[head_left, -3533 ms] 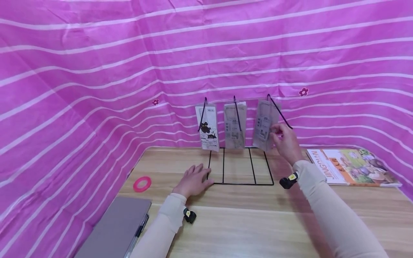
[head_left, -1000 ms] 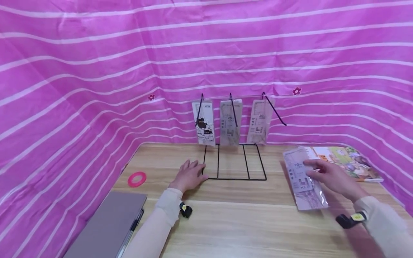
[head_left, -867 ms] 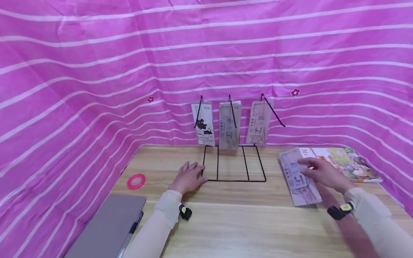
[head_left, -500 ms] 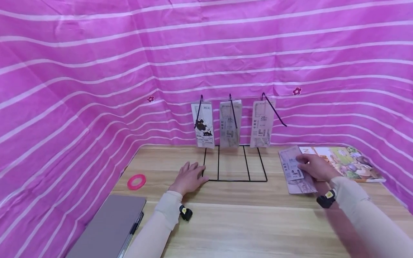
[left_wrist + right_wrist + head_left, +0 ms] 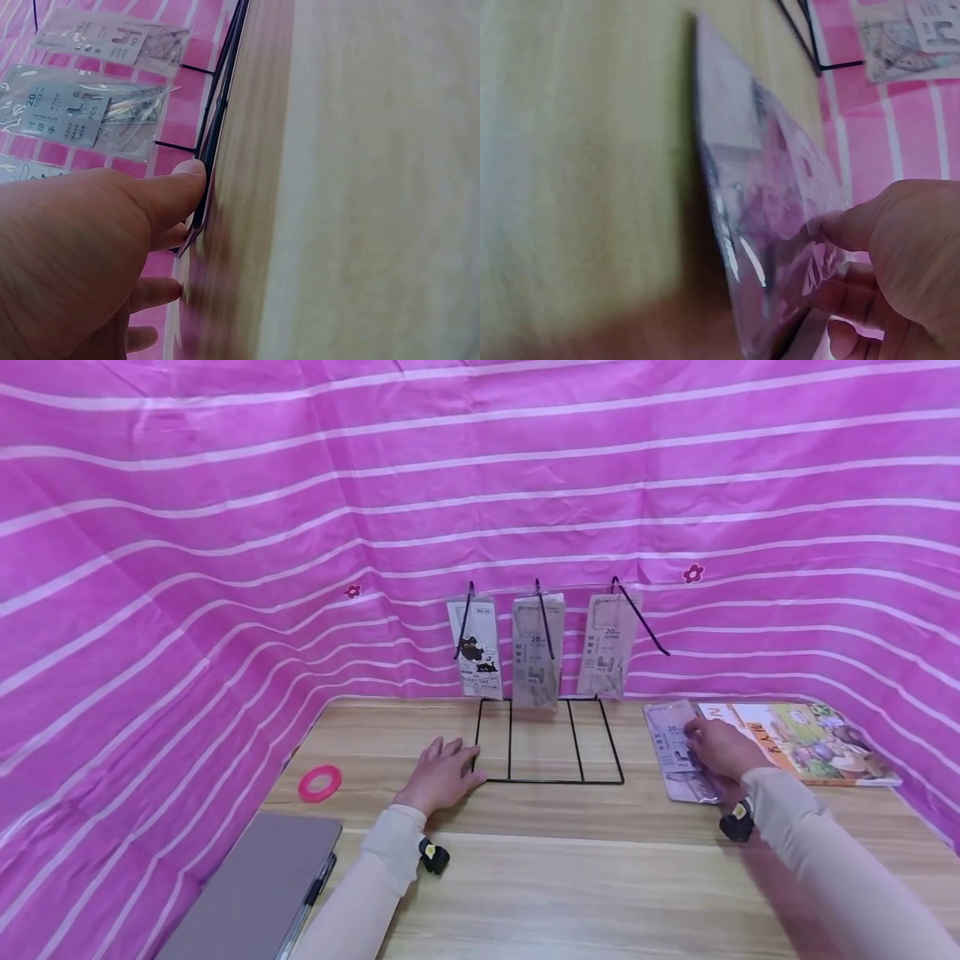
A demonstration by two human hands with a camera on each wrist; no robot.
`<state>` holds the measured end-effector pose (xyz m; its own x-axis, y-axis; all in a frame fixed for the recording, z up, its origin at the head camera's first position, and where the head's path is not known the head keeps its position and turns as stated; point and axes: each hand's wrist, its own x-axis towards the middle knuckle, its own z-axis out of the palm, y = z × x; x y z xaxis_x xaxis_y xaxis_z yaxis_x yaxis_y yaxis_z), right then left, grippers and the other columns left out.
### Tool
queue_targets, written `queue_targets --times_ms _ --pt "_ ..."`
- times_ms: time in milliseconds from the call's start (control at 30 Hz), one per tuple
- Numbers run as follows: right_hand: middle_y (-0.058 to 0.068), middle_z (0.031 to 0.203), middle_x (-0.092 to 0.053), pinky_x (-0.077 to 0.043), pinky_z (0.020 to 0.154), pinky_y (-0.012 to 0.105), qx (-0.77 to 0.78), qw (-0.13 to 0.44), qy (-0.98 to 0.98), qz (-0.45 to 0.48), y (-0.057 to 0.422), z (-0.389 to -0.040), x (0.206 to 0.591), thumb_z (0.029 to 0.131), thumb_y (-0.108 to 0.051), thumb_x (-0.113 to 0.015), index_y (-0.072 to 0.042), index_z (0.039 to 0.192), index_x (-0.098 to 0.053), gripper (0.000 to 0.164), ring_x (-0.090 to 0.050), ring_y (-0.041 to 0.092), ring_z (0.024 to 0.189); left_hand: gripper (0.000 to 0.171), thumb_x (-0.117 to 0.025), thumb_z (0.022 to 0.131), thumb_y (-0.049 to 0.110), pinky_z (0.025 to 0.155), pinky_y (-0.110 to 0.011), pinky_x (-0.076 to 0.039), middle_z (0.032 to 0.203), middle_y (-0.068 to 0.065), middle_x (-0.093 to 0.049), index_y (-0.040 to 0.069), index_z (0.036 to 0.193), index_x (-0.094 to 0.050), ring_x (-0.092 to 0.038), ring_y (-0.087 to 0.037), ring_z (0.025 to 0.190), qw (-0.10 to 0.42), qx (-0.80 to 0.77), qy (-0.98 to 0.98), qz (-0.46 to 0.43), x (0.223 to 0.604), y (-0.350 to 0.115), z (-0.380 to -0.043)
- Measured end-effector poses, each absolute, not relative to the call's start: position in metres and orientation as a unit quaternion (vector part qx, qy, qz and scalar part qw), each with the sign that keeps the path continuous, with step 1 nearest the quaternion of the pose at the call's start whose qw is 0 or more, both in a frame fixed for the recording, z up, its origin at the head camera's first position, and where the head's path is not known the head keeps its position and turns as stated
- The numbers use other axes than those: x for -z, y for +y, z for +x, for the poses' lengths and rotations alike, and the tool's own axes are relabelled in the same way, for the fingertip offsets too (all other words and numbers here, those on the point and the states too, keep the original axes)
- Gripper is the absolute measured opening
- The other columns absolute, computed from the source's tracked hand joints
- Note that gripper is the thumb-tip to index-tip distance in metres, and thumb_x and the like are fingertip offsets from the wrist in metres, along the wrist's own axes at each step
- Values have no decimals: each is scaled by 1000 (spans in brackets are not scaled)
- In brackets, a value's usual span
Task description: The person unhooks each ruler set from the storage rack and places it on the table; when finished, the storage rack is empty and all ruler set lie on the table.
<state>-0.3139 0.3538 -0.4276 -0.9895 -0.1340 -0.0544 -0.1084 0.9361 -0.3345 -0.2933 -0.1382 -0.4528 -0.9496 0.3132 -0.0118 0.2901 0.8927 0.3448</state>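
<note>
My right hand [image 5: 723, 749] pinches the right edge of a clear ruler set packet [image 5: 675, 739], marked 20 and 4 PCS. In the right wrist view the packet [image 5: 761, 187] is tilted, its long lower edge close to the wood. My left hand [image 5: 441, 775] lies at the front left corner of a black wire display rack [image 5: 555, 782], thumb and fingers touching the wire. From the rack's hooks hang a white cat-print packet [image 5: 476, 647], a grey ruler set packet [image 5: 536, 652] in the middle and a similar packet [image 5: 607, 643] at the right.
A colourful book [image 5: 817, 743] lies at the right, just beyond the held packet. On the left are a pink ring [image 5: 319, 783] and a grey notebook [image 5: 255, 881] with a pen [image 5: 318, 881] along its side. Pink striped cloth [image 5: 480, 477] encloses the wooden table [image 5: 570, 885].
My right hand has drawn one ruler set packet off the right hook and carried it right and down to the table beside the book. The left hand stays at the rack's corner.
</note>
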Motion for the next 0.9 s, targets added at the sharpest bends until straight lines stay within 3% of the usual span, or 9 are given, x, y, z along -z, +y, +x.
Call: queue_targets --times_ms 233,467,700,900 --pt "33 124 -55 -58 72 62 108 -46 992 -44 345 -306 432 99 -23 -65 1 131 -63 41 -67 45 96 61 -57 105 53 132 -64 -13 170 -16 -35 23 158 -49 -16 -50 161 37 -176 972 153 451 -138 -292" --pt "33 137 -51 -54 88 68 196 -113 972 -57 325 -288 428 101 -22 -59 -1 139 -59 43 -62 48 112 62 -56 105 53 132 -64 -12 171 -16 -34 23 159 -48 -16 -50 161 39 -181 971 152 450 -138 -291" --pt "31 144 -51 -40 107 74 253 -230 926 -160 303 -282 431 95 -6 -71 -1 136 -63 42 -48 55 132 61 -56 106 52 132 -63 -13 171 -16 -34 21 158 -49 -15 -50 161 36 -178 971 157 448 -138 -293" --pt "29 156 -44 -35 113 77 300 -220 911 -179 284 -302 417 96 -10 -75 -5 146 -56 54 -41 55 142 62 -56 106 52 132 -63 -12 172 -16 -32 22 159 -48 -14 -49 161 41 -180 970 156 450 -138 -292"
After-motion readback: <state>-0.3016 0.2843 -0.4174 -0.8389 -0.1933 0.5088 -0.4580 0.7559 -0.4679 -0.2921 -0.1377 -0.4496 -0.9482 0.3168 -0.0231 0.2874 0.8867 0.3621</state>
